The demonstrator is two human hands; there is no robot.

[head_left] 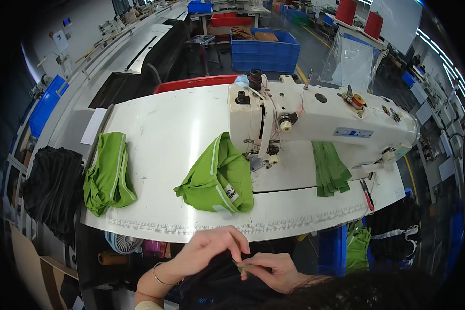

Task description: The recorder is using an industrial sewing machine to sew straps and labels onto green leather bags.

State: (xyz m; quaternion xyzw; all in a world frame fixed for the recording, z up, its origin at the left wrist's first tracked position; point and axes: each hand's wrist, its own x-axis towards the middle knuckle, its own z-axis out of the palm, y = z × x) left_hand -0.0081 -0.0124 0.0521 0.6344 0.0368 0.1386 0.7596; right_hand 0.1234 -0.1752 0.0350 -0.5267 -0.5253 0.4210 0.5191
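Observation:
My left hand (219,247) and my right hand (271,273) meet just below the table's front edge, fingers closed on a small green strip (241,268). Beyond them a green fabric piece with pale piping and a label (206,181) lies by the needle area of a white sewing machine (299,116). A second green piped piece (107,183) lies on the left of the white tabletop (150,139). Several flat green strips (329,168) lie at the right, under the machine arm. Red-handled scissors (368,197) rest beside them.
Dark fabric is piled (51,191) at the far left. Below the table are a small fan (123,241) and a blue bin (331,253) with green fabric. Behind stand a red bin (191,82), a large blue crate (265,56) and red thread cones (346,11).

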